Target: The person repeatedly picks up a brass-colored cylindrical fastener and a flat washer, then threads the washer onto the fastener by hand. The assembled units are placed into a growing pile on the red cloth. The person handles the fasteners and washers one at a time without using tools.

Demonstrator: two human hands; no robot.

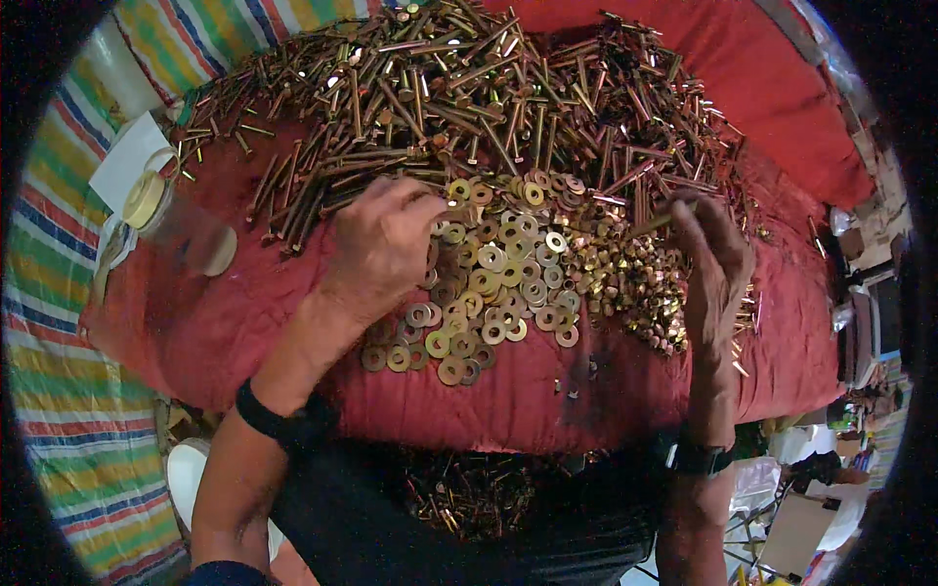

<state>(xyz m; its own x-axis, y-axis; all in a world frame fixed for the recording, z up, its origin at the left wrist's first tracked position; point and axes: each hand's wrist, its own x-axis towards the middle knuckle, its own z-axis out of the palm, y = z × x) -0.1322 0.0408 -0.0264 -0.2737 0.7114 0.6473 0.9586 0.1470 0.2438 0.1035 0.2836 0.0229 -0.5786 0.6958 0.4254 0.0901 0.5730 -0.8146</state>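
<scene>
My right hand (711, 259) is closed, with a brass-coloured bolt (652, 226) pinched between its fingertips. The bolt points left, over the top of a heap of small nuts (635, 283). My left hand (386, 239) is curled closed at the left edge of a spread of flat round washers (498, 278). Its fingertips are slightly blurred, and I cannot make out what they pinch. Beyond both hands lies a large pile of long bolts (420, 93), tangled in many directions.
A red cloth (508, 410) covers the padded work surface. To the left, a clear jar with a yellow lid (145, 199) lies on its side near a white sheet (132, 161). More bolts (469, 498) lie below the front edge. Striped sheeting (88, 430) borders the left side.
</scene>
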